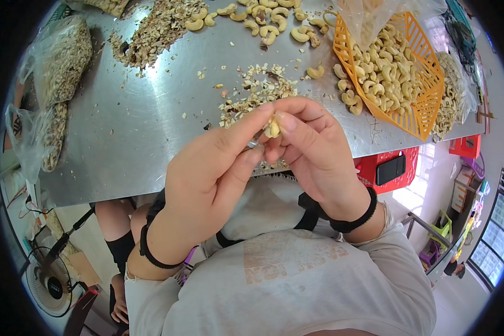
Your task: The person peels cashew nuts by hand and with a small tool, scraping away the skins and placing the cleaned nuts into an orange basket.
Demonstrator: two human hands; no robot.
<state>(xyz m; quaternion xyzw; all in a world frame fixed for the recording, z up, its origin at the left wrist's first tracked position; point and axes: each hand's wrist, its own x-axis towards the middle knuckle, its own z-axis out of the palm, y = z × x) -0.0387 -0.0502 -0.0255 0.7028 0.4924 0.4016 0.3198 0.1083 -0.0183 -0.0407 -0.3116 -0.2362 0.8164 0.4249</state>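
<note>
My right hand (319, 143) pinches a pale cashew (272, 129) between thumb and forefinger. Close beside it, my left hand (215, 162) has its fingers closed on a small metallic tool (253, 143), mostly hidden by the fingers, and its forefinger reaches the cashew. Both hands are over the near edge of the metal table. Behind the fingertips lies a scatter of pale cashew crumbs (263, 84). One whole cashew (315, 71) rests to the right of the crumbs.
An orange basket (429, 106) of cashews stands on the metal table (134, 123) at right. Bags of fragments (73, 61) lie at left, loose cashews (269, 19) at the back. Below the table are a phone (391, 169) on a red stool, a fan (53, 285) and another person's hand (119, 308).
</note>
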